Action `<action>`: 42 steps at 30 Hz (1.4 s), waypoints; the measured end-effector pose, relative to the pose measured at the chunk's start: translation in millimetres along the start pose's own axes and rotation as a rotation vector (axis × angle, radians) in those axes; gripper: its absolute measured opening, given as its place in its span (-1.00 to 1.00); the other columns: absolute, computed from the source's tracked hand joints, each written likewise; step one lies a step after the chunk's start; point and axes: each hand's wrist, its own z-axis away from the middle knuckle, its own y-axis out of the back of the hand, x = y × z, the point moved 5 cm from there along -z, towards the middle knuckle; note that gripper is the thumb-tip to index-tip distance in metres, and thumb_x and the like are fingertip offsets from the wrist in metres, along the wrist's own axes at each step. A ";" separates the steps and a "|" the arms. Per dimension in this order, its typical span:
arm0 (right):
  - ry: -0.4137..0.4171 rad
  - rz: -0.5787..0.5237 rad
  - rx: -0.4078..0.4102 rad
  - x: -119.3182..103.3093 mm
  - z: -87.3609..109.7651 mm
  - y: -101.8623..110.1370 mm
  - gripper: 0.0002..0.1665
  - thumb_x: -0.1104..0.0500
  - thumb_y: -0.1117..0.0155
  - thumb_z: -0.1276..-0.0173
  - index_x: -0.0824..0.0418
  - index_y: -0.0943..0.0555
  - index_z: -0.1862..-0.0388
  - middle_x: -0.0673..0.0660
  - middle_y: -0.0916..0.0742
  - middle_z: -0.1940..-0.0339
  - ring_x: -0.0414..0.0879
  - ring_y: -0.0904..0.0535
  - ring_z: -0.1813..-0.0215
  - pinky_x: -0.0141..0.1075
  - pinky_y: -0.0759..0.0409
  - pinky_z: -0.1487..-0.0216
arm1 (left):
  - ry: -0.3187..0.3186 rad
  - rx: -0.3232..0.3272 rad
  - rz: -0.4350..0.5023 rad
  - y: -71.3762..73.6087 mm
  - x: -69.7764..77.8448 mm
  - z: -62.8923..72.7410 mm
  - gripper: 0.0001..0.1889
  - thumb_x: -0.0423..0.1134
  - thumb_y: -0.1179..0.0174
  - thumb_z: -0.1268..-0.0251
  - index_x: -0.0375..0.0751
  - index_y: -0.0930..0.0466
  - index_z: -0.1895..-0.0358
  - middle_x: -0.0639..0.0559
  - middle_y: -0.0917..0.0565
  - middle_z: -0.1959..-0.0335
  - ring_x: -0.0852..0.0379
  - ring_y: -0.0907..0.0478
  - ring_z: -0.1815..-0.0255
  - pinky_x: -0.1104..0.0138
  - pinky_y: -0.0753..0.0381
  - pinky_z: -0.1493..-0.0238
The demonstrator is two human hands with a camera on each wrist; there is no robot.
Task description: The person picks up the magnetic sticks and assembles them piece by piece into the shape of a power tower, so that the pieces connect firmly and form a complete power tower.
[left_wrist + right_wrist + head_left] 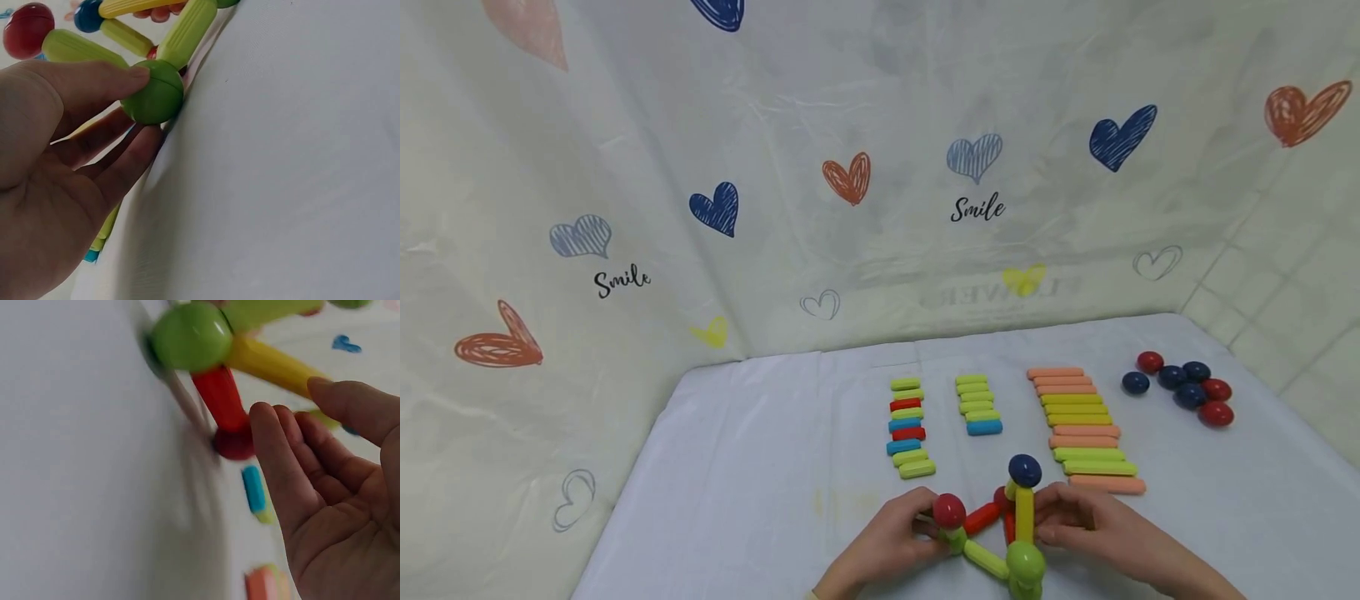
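Bench (737,475): white-topped; ball-and-stick frame (987,560) at near side, between the hands.
Near green ball (1026,562): closest corner; yellow stick (1025,517) leaves it, long axis pointing away, ending at blue ball (1025,471).
Left hand (895,533): fingers and thumb pinching left green ball (152,92), presumably steadying that corner.
Right hand (1093,525): fingers slack, thumb apart, beside yellow stick, perhaps guarding against tipping; contact, cannot tell.
Left post (81,48): lime stick, roughly upright, red ball (949,511) on top.
Red sticks (981,518): low, meeting at dark red ball (1002,497).
Short sticks (908,434): two columns, axes crosswise.
Long sticks (1078,420): one column, crosswise; likely sorted by length.
Loose balls (1190,396): clustered far right, probably kept apart for reach.
Backdrop (887,267): heart-printed sheet.
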 end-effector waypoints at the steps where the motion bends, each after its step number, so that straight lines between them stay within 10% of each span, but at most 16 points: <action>1: 0.012 0.054 0.033 -0.9 1.6 6.1 -0.53 0.05 -0.29 -0.39 0.35 -0.53 -0.11 0.14 -0.69 0.05 0.04 -0.63 0.07 -0.28 -0.66 0.08 | 0.001 0.017 -0.007 0.9 -0.3 -0.1 -0.66 -0.40 -0.33 -0.22 -0.04 -0.55 -0.03 0.27 -0.60 0.08 0.39 -0.54 0.09 0.52 -0.56 0.04; 10: -0.009 0.864 0.433 1.8 10.5 55.9 -0.70 0.20 -0.49 -0.14 0.19 -0.68 0.13 -0.02 -0.65 0.29 -0.09 -0.53 0.23 -0.06 -0.66 0.14 | 0.033 0.261 -0.139 3.6 5.9 -1.4 -0.64 -0.38 -0.38 -0.17 -0.07 -0.54 -0.02 0.21 -0.60 0.08 0.34 -0.56 0.09 0.54 -0.58 0.13; 20: 0.070 1.080 0.417 7.6 7.0 53.2 -0.70 0.19 -0.56 -0.03 0.07 -0.70 0.23 -0.07 -0.59 0.33 -0.12 -0.46 0.29 -0.10 -0.66 0.20 | 0.057 0.369 -0.226 0.1 11.8 -3.2 -0.72 -0.34 -0.41 -0.14 -0.09 -0.55 0.13 0.22 -0.51 0.23 0.35 -0.47 0.25 0.53 -0.58 0.25; 25: 0.045 0.804 0.372 3.6 3.3 51.6 -0.79 0.10 -0.41 -0.26 0.13 -0.65 0.16 -0.07 -0.58 0.34 -0.15 -0.47 0.26 -0.29 -0.62 0.24 | 0.067 0.383 -0.206 -0.8 11.2 -5.6 -0.71 -0.34 -0.40 -0.15 -0.09 -0.55 0.11 0.25 -0.52 0.23 0.38 -0.47 0.27 0.53 -0.57 0.26; 32: -0.109 0.177 0.238 4.4 -2.6 50.6 -0.33 -0.13 -0.12 -0.47 0.35 -0.36 -0.30 0.12 -0.62 0.01 0.01 -0.48 -0.01 -0.12 -0.58 -0.01 | 0.084 0.439 -0.207 -1.0 11.5 -7.5 -0.74 -0.38 -0.38 -0.15 -0.09 -0.54 0.14 0.23 -0.54 0.26 0.37 -0.46 0.31 0.51 -0.56 0.28; 42: -0.078 -0.100 0.003 15.4 -13.7 38.4 -0.25 -0.10 0.06 -0.58 0.49 -0.17 -0.39 0.26 -0.53 -0.23 0.03 -0.48 -0.19 -0.07 -0.50 -0.24 | 0.101 0.506 -0.165 0.1 12.1 -16.8 -0.80 -0.40 -0.37 -0.16 -0.15 -0.55 0.22 0.21 -0.59 0.35 0.38 -0.48 0.40 0.55 -0.57 0.30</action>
